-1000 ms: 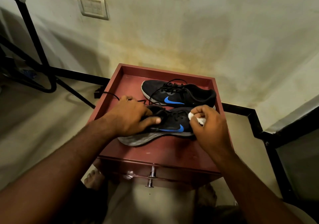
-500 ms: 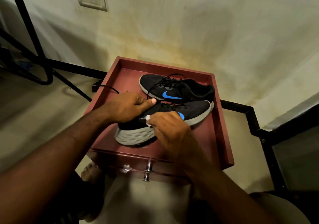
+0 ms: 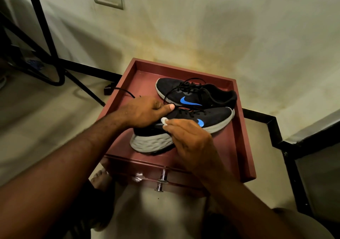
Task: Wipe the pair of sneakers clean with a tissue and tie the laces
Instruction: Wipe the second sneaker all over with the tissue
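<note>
Blue swoosh logos on both black sneakers; no readable writing. Left hand [image 3: 145, 111] grips near sneaker [image 3: 217, 117] on the rimmed red tabletop [image 3: 237, 146]; right hand [image 3: 191, 139] pinches tissue [image 3: 164, 120] against it. Far sneaker [image 3: 196, 95] just behind, laces loose.

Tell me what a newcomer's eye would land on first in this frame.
First, the two hands meeting over the near sneaker at the front of the red tray-topped cabinet: the left hand holds its upper, and the right hand presses a white tissue to its side. Next, the bright blue logo on the far sneaker, which sits behind with its black laces loose.
</note>
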`<state>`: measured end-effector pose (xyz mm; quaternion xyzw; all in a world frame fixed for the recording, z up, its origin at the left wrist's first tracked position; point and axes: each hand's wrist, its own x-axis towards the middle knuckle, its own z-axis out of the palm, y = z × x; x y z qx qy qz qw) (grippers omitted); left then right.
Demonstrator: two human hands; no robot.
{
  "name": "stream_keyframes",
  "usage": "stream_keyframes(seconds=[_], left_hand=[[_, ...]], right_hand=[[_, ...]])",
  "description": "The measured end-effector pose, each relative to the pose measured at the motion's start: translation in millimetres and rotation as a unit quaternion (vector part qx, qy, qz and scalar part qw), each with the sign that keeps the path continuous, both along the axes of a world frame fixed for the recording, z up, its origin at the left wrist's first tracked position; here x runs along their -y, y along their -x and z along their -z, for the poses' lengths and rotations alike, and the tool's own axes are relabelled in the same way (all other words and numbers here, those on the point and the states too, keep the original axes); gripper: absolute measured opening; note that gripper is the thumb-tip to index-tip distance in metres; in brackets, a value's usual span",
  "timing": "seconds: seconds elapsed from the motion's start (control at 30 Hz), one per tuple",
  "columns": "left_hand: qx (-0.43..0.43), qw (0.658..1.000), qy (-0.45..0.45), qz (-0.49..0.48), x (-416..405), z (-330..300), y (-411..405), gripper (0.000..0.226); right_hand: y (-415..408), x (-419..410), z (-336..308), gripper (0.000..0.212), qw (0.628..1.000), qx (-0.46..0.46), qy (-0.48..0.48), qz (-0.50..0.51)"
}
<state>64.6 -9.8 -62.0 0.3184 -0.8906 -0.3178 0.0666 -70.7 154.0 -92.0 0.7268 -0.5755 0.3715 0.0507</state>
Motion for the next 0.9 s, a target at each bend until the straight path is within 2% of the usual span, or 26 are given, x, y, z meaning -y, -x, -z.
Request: stream_keyframes(seconds=[0.07, 0.13, 0.2, 0.23, 0.3, 0.4, 0.5, 0.57, 0.63, 0.77, 0.83, 0.9], left_hand=[[-0.007, 1.0, -0.027, 0.007, 1, -1, -1, 0.07], [-0.018, 0.997, -0.079, 0.014, 4, -2, -4, 0.072], [-0.029, 0.991, -0.131, 0.018, 7, -2, -6, 0.072], [-0.03, 0.989, -0.145, 0.018, 8, -2, -7, 0.07], [-0.03, 0.988, -0.152, 0.016, 6, -2, -6, 0.066], [-0.031, 0.989, -0.142, 0.015, 4, -4, -4, 0.064], [-0.033, 0.988, -0.154, 0.007, 5, -6, -5, 0.058], [-0.036, 0.986, -0.164, 0.008, 5, -7, -7, 0.055], [-0.035, 0.988, -0.153, 0.011, 5, -8, -7, 0.057], [-0.056, 0.984, -0.168, -0.009, 9, -8, -10, 0.058], [-0.049, 0.981, -0.187, -0.006, 11, -9, -9, 0.058], [-0.042, 0.978, -0.204, -0.002, 12, -11, -10, 0.056]], right_hand=[[11, -1, 0, 0.02, 0.999, -0.036, -0.018, -0.007], [31, -1, -3, 0.017, 0.994, -0.069, -0.04, 0.07], [47, -2, -5, 0.013, 0.986, -0.05, -0.046, 0.151], [48, -3, -5, 0.012, 0.986, -0.029, -0.043, 0.158], [32, -5, -2, 0.015, 0.993, 0.003, -0.034, 0.116], [-8, -5, 4, 0.022, 0.999, 0.005, -0.005, 0.034], [-33, -3, 10, 0.028, 0.993, -0.068, -0.01, -0.092], [-46, -2, 13, 0.028, 0.983, -0.136, -0.017, -0.122], [-41, 2, 11, 0.024, 0.983, -0.151, -0.002, -0.099], [3, 5, 2, 0.013, 0.997, -0.079, 0.02, 0.006], [20, 1, 1, 0.016, 0.997, -0.04, 0.013, 0.067], [17, -1, 5, 0.025, 0.997, -0.017, 0.006, 0.081]])
